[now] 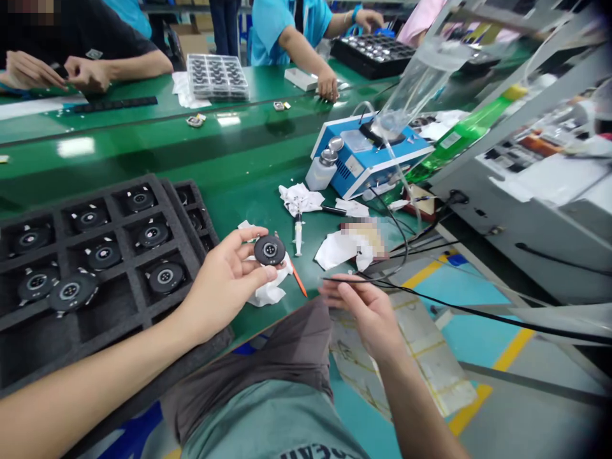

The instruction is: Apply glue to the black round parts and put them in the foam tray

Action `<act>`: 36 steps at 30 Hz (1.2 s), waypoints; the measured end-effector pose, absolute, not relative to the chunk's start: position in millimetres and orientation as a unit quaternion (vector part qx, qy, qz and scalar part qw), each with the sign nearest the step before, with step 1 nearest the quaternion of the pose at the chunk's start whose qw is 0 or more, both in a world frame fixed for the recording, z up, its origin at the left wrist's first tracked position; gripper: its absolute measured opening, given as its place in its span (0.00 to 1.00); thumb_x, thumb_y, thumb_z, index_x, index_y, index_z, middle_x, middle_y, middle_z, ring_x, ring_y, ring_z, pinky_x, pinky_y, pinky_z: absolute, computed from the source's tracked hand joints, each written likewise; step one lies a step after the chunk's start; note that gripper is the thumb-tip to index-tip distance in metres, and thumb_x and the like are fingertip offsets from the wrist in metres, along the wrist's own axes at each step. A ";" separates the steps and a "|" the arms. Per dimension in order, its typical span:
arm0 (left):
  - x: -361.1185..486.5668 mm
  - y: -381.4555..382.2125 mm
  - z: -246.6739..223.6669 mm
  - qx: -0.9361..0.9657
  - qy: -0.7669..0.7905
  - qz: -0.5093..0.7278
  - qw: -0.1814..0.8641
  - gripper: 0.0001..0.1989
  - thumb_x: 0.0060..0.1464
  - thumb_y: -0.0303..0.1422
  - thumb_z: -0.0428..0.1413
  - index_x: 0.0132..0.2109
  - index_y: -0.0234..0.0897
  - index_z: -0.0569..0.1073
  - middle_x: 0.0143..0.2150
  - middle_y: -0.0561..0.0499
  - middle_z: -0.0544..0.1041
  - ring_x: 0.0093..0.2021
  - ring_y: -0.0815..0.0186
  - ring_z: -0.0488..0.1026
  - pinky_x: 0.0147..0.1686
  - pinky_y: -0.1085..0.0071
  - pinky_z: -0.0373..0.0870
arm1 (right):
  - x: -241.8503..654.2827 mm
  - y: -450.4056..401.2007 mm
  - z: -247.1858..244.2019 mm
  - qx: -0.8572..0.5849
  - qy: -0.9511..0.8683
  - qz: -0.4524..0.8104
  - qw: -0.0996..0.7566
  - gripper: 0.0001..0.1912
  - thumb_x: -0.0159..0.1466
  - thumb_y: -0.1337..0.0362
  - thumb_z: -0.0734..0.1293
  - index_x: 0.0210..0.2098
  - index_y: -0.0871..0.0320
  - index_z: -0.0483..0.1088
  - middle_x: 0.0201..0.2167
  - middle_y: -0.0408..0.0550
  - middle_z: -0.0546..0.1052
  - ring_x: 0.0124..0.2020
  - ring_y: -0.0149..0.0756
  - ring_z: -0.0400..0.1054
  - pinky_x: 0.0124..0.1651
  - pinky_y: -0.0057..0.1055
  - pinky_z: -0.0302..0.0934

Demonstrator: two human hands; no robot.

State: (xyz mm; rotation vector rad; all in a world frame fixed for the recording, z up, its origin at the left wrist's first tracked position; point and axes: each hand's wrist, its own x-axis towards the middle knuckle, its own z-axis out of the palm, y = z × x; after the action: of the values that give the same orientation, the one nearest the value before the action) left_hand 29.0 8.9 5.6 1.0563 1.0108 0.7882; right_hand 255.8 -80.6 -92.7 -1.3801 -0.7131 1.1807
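My left hand [228, 280] grips a round black watch case [269, 250] by its edge, between thumb and fingers. The ringed sensor side of the case faces up toward me. Lower right of it, my right hand [366, 306] is closed round a thin black tube [406, 288], whose end pokes out past the fingertips. That hand's fingers are slightly blurred. Beneath the left hand lie a crumpled white tissue [270, 292] and an orange pointed stick [299, 279]. On the left a black foam tray [108, 296] holds several similar watch cases [166, 276].
A syringe [298, 236], tissues [300, 199] and a pump bottle [322, 167] lie or stand beyond my hands. A blue machine [366, 162] and green bottle [459, 140] are at right. Co-workers' hands [327, 84] work across the green bench, near a clear tray [217, 76].
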 end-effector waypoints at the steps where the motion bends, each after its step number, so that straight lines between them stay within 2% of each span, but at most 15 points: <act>1: 29.0 8.7 5.5 0.465 0.450 0.361 0.671 0.30 0.48 0.26 0.68 0.57 0.35 0.67 0.48 0.47 0.83 0.43 0.62 0.83 0.42 0.69 0.77 | 267.0 -90.7 -92.2 -0.628 -0.312 0.512 0.496 0.22 0.59 0.47 0.75 0.42 0.58 0.79 0.38 0.53 0.85 0.37 0.42 0.82 0.35 0.33 0.76; 3: 29.1 8.7 5.2 0.460 0.448 0.389 0.661 0.29 0.48 0.25 0.69 0.56 0.35 0.68 0.47 0.47 0.83 0.43 0.62 0.83 0.42 0.70 0.77 | 282.0 -103.5 -84.9 -0.678 -0.364 0.507 0.389 0.24 0.59 0.44 0.74 0.40 0.60 0.79 0.35 0.55 0.84 0.31 0.40 0.80 0.29 0.31 0.72; 4: 29.2 8.8 4.9 0.460 0.445 0.403 0.654 0.29 0.47 0.25 0.68 0.55 0.35 0.68 0.46 0.48 0.83 0.42 0.63 0.83 0.42 0.70 0.77 | 284.1 -104.5 -79.5 -0.685 -0.397 0.490 0.364 0.23 0.61 0.44 0.72 0.39 0.60 0.79 0.33 0.54 0.84 0.29 0.39 0.79 0.29 0.31 0.70; 7: 29.6 8.8 4.3 0.468 0.440 0.426 0.637 0.28 0.47 0.23 0.68 0.55 0.36 0.70 0.44 0.50 0.83 0.40 0.66 0.82 0.43 0.71 0.78 | 269.3 -81.2 -64.5 -0.679 -0.499 0.383 0.378 0.18 0.67 0.49 0.66 0.39 0.57 0.78 0.32 0.50 0.83 0.28 0.37 0.77 0.34 0.33 0.69; 9: 29.5 9.0 4.6 0.475 0.439 0.426 0.633 0.28 0.48 0.23 0.68 0.55 0.36 0.70 0.45 0.50 0.83 0.40 0.66 0.83 0.44 0.71 0.78 | 251.8 -48.3 -59.1 -0.680 -0.579 0.283 0.348 0.12 0.68 0.57 0.66 0.43 0.55 0.78 0.36 0.48 0.84 0.33 0.39 0.77 0.39 0.34 0.68; 11: 28.8 9.4 5.4 0.477 0.439 0.424 0.632 0.28 0.48 0.24 0.69 0.56 0.37 0.69 0.45 0.50 0.84 0.41 0.66 0.83 0.45 0.71 0.78 | 237.8 -12.3 -57.0 -0.702 -0.625 0.206 0.273 0.13 0.69 0.59 0.64 0.50 0.54 0.75 0.41 0.49 0.84 0.40 0.43 0.78 0.43 0.36 0.66; 14: 27.7 9.8 6.7 0.473 0.441 0.417 0.639 0.29 0.48 0.24 0.69 0.56 0.37 0.69 0.45 0.50 0.84 0.41 0.66 0.83 0.45 0.71 0.78 | 227.1 27.1 -59.6 -0.743 -0.634 0.148 0.155 0.21 0.70 0.57 0.63 0.60 0.58 0.68 0.46 0.55 0.83 0.47 0.52 0.78 0.46 0.39 0.65; 16: 27.6 9.8 7.1 0.470 0.443 0.405 0.647 0.30 0.48 0.24 0.69 0.56 0.37 0.69 0.45 0.50 0.84 0.41 0.66 0.83 0.46 0.71 0.78 | 224.4 39.6 -64.5 -0.753 -0.632 0.150 0.104 0.26 0.68 0.56 0.64 0.62 0.61 0.65 0.45 0.60 0.83 0.48 0.57 0.78 0.45 0.41 0.66; 18: 28.0 9.8 7.3 0.464 0.445 0.397 0.655 0.30 0.47 0.24 0.69 0.56 0.36 0.69 0.44 0.50 0.84 0.41 0.66 0.83 0.46 0.71 0.78 | 223.5 44.3 -69.3 -0.758 -0.627 0.157 0.089 0.27 0.67 0.58 0.64 0.62 0.63 0.64 0.44 0.61 0.83 0.47 0.57 0.78 0.45 0.42 0.66; 23: 28.9 10.5 7.4 0.445 0.451 0.390 0.668 0.30 0.46 0.24 0.69 0.55 0.35 0.69 0.45 0.49 0.84 0.42 0.65 0.83 0.45 0.70 0.78 | 229.5 42.2 -67.6 -0.774 -0.608 0.151 0.091 0.29 0.66 0.65 0.59 0.66 0.63 0.59 0.45 0.60 0.83 0.47 0.56 0.78 0.46 0.42 0.66; 27: 28.1 9.8 7.4 0.441 0.453 0.378 0.677 0.30 0.46 0.24 0.69 0.55 0.35 0.69 0.45 0.47 0.84 0.42 0.63 0.83 0.45 0.68 0.78 | 241.9 38.7 -52.3 -0.795 -0.577 0.129 0.135 0.25 0.66 0.64 0.59 0.62 0.56 0.66 0.43 0.56 0.84 0.47 0.56 0.77 0.47 0.43 0.65; 31: 27.0 8.8 8.5 0.443 0.455 0.366 0.680 0.30 0.46 0.24 0.69 0.56 0.36 0.69 0.44 0.47 0.83 0.42 0.61 0.83 0.42 0.68 0.77 | 250.4 54.9 -46.2 -0.781 -0.565 0.058 0.261 0.19 0.67 0.62 0.61 0.53 0.58 0.74 0.42 0.58 0.82 0.44 0.52 0.76 0.49 0.43 0.64; 34: 26.6 8.7 8.8 0.456 0.448 0.361 0.678 0.29 0.46 0.23 0.69 0.54 0.36 0.69 0.43 0.48 0.83 0.42 0.61 0.83 0.42 0.68 0.76 | 251.0 82.8 -56.2 -0.716 -0.569 0.068 0.399 0.16 0.68 0.59 0.61 0.47 0.59 0.76 0.42 0.56 0.80 0.40 0.43 0.73 0.47 0.38 0.65; 36: 26.3 8.7 8.2 0.465 0.443 0.358 0.678 0.28 0.46 0.22 0.68 0.54 0.37 0.70 0.42 0.49 0.83 0.41 0.62 0.82 0.43 0.67 0.76 | 249.1 99.8 -65.6 -0.683 -0.557 0.082 0.465 0.16 0.69 0.57 0.60 0.44 0.59 0.76 0.44 0.55 0.79 0.42 0.39 0.72 0.48 0.35 0.66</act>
State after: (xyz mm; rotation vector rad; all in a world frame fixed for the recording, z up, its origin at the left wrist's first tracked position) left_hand 26.3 8.7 8.2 1.0455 0.9948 0.8051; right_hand 249.1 99.8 -65.6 -1.6772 -1.3682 0.2008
